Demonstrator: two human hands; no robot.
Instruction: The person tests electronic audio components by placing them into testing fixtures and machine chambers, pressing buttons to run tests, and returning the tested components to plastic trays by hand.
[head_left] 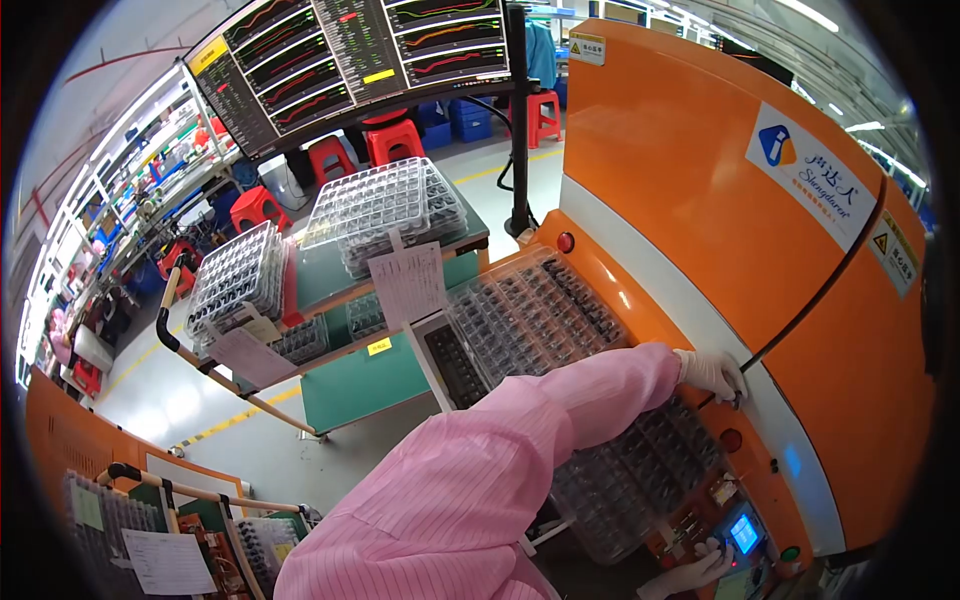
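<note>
My left hand [712, 374], in a white glove and pink striped sleeve, reaches across to the seam of the orange machine [720, 170]. Its fingers are closed around a small dark piece that I cannot identify. At the lower right, my gloved right hand [690, 574] is beside a small device with a lit blue screen [744, 534]; its fingers are bent together, and what they hold is too small to name. Below my left arm lie clear compartment trays of dark parts [610, 490]. Another such tray [535, 315] sits beyond the arm.
A green-topped cart [340, 270] carries stacked clear trays [385, 205] and paper sheets [408, 283]. Above it hangs a monitor [350, 60] with graphs. Red buttons [566, 242] and a green button [790, 553] stick out of the machine. Red stools [393, 143] stand behind.
</note>
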